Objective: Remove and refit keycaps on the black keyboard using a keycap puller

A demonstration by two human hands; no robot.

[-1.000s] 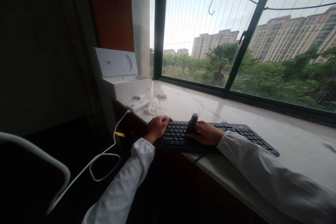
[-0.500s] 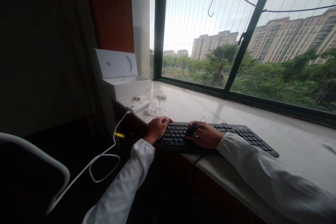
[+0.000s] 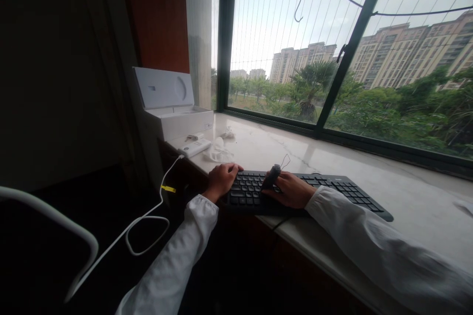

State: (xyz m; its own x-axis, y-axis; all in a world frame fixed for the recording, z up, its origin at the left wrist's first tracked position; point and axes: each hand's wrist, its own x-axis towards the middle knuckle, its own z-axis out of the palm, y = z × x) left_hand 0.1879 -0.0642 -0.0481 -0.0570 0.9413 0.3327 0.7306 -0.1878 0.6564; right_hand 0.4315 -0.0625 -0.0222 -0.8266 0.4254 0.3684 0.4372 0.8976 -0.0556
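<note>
A black full-size keyboard lies along the front edge of the sill. My left hand grips its left end, fingers curled at the far corner. Over the keys right of it, my right hand is closed around a small black keyboard brush. The brush stands tilted, its lower end down at the keys. A thin wire loop sticks up from the top end. My fingers partly hide the brush and the keys beneath it.
An open white box stands at the back left. Before it are a white power bank with a white cable, and crumpled clear plastic. Behind the marble sill is a window with a dark frame.
The brush has tipped more upright in my right hand, its top and wire loop rising. My left hand and the keyboard stay in place.
</note>
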